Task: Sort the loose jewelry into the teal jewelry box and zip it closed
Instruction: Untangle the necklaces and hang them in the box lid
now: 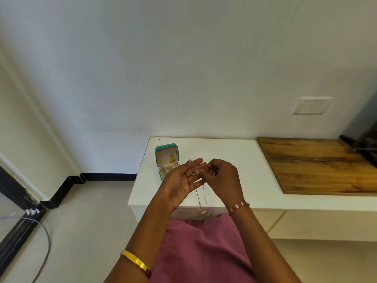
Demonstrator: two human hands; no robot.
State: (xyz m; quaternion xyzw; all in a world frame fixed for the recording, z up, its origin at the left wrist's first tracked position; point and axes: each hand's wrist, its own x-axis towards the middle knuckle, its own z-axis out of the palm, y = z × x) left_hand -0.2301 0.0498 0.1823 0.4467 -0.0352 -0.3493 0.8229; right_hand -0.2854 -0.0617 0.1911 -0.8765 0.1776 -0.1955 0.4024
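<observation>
— Where do things stand, going from your left across?

— At about ten o'clock from my hands the teal jewelry box (167, 160) lies open on the white counter (224, 160), lid tipped back toward the wall. Something gold already hangs in the lid; I can't tell what, it's too small. So some sorting looks done. The zipper is plainly not closed yet.

— And your left hand?

— My left hand (183, 180) is spread, palm up, fingers nearly straight, in the air just in front of the box. The necklace chain (197, 193) runs across those fingers. I'm only supporting it there, not gripping it.

— The right?

— My right hand (221, 176) is at three o'clock from the left, nearly touching it, fingers curled. It seems to pinch the chain near the fingertips, though the pinch itself is hard to make out. The chain drops toward six o'clock and ends in a small pendant (204, 211) dangling over the counter's front edge.

— What's left, then?

— By my reckoning: lay this necklace in the box, put away any other loose pieces, though I see none on the counter, then fold the lid down and zip it. Past three o'clock there's only a wooden board (318, 166).
</observation>
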